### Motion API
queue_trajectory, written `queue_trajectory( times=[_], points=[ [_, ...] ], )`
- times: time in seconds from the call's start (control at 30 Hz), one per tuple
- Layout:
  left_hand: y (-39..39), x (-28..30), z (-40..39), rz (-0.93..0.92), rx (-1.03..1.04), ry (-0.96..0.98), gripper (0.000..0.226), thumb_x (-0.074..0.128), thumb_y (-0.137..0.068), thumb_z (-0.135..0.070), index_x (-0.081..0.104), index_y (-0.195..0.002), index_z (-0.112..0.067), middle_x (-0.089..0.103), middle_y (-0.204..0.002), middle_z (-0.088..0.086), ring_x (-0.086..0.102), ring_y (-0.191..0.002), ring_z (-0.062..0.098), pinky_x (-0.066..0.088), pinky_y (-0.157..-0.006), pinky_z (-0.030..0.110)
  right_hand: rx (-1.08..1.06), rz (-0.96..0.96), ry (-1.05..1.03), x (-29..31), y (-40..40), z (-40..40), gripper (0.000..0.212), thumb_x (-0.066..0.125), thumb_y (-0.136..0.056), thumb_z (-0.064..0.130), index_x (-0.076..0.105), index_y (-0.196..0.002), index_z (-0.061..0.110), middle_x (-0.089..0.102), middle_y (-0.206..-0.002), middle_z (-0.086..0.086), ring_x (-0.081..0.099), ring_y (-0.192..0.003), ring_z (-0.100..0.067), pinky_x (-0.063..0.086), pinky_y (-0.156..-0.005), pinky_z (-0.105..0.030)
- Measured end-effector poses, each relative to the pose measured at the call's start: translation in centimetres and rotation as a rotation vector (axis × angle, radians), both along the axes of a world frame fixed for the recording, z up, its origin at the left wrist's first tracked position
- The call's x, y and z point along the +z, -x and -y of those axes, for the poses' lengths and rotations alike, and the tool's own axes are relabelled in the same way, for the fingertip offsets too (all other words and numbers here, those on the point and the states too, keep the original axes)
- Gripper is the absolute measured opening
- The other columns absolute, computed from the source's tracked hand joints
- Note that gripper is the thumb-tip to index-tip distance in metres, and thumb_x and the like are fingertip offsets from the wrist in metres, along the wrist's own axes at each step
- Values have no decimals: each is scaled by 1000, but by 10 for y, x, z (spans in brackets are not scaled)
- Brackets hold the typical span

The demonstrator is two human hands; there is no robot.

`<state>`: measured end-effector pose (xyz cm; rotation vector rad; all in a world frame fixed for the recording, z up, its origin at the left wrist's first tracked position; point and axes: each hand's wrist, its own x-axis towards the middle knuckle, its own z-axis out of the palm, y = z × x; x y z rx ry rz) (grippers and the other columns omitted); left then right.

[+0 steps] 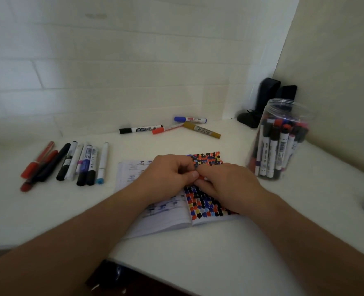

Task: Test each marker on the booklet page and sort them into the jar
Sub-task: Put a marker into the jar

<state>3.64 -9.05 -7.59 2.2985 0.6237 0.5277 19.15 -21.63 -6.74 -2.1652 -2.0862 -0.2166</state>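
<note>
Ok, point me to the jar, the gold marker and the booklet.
jar (283, 116): head view, on the clear upper wall above the markers.
gold marker (202, 130): head view, on the middle of its barrel.
booklet (204, 201): head view, on the dotted right page between the forearms.

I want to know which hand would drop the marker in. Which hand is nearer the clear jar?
Right. The right hand is over the dotted booklet page, just left of the jar; the left hand sits farther left, beyond it.
</note>
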Motion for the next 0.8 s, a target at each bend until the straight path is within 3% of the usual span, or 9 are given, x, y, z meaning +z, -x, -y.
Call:
queue_trajectory(
  times=[0.2, 0.33, 0.43, 0.53, 0.6, 0.63, 0.73, 0.8],
  points=[
    [-1, -1, 1, -25, 21, -58, 11, 69, -94, -34, 70, -84, -31, 70, -77, -11, 64, -76, 6, 51, -70, 27, -27, 58, 1, -2, -2, 0, 24, 31, -104, 59, 43, -100, 39, 47, -76, 11, 51, -72, -15, 32, -55, -30],
    [-1, -3, 3, -11, 38, -87, 9, 69, -94, -39, 70, -86, -34, 71, -78, -12, 65, -76, 5, 54, -72, 30, -62, 85, 21, 1, -2, 1, 28, 29, -105, 61, 44, -107, 37, 44, -73, 11, 52, -71, -14, 38, -56, -30],
    [-1, -4, 6, 15, 49, -109, 10, 68, -94, -43, 69, -88, -35, 70, -78, -13, 64, -75, 3, 54, -70, 30, -133, -38, 122, 11, -2, 4, 36, 45, -98, 68, 37, -108, 35, 52, -80, 9, 56, -72, -12, 50, -63, -34],
    [2, -5, 6, 43, 50, -57, 11, 66, -94, -48, 67, -93, -36, 69, -85, -12, 65, -82, 6, 56, -75, 31, -274, -356, 213, 27, -20, 22, 45, 65, -90, 62, 37, -103, 30, 58, -87, 6, 57, -73, -9, 48, -61, -27],
    [4, -3, 4, 27, 0, -17, 4, 64, -97, -44, 65, -101, -41, 69, -94, -13, 65, -90, 7, 57, -83, 34, -282, -669, 129, 35, -37, 36, 24, 59, -100, 44, 49, -99, 22, 62, -86, -4, 56, -70, -14, 48, -61, -27],
    [5, -2, 4, 9, -43, -18, 7, 61, -100, -40, 64, -105, -44, 69, -99, -16, 65, -93, 4, 56, -86, 33, -274, -933, 64, 40, -46, 40, 16, 53, -105, 31, 57, -99, 17, 65, -88, -9, 59, -71, -18, 50, -64, -29],
    [4, 3, 6, -57, -156, -90, 22, 57, -103, -29, 71, -108, -45, 68, -104, -27, 60, -100, -9, 51, -93, 27, -38, -1791, -10, 57, -63, 49, 34, 39, -101, 3, 71, -105, 17, 69, -95, -9, 65, -84, -20, 56, -74, -32],
    [3, 3, 5, -83, -199, -143, 20, 63, -98, -29, 74, -106, -43, 68, -102, -26, 61, -99, -7, 53, -94, 30, 191, -1948, 14, 64, -62, 51, 25, 51, -102, 9, 71, -111, 21, 69, -96, -2, 65, -89, -17, 56, -79, -30]
  ],
)
